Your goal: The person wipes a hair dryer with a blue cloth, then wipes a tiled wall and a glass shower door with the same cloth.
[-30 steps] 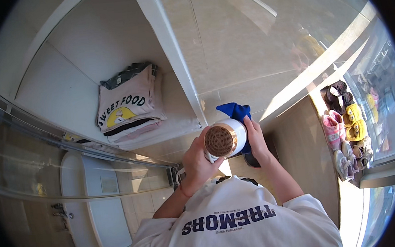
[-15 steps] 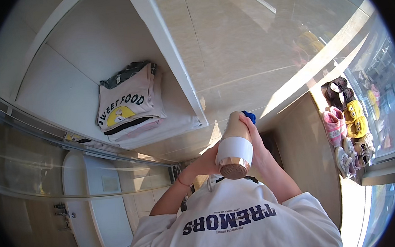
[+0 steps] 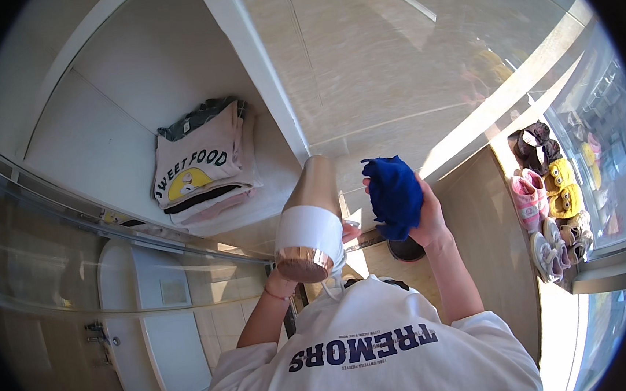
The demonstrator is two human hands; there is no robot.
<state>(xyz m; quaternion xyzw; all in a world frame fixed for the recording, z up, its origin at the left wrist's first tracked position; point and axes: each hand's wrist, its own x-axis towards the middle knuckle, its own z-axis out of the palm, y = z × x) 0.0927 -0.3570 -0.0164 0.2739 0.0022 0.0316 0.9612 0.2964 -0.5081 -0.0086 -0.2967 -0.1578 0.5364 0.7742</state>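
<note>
A gold and white hair dryer (image 3: 308, 229) is in my left hand (image 3: 283, 280), tilted with its narrow gold end pointing away from me and its rose-gold cap toward me. Most of that hand is hidden behind the dryer, with fingertips showing at its right side. A pale cord hangs below it. To the right, my right hand (image 3: 432, 215) is closed around a crumpled dark blue cloth (image 3: 395, 196), which hides most of the fingers. The dryer and the cloth are apart.
Folded clothes (image 3: 203, 160) lie in a white cabinet (image 3: 293, 123) at the left. A white bathtub (image 3: 127, 313) stands at the lower left. Several pairs of shoes (image 3: 548, 199) line a ledge beside the window at the right. A dark round thing (image 3: 405, 250) shows below the cloth.
My hands have moved apart. The hair dryer has shifted left with my left hand, and my right hand has come off it, bringing the blue cloth fully into sight.
</note>
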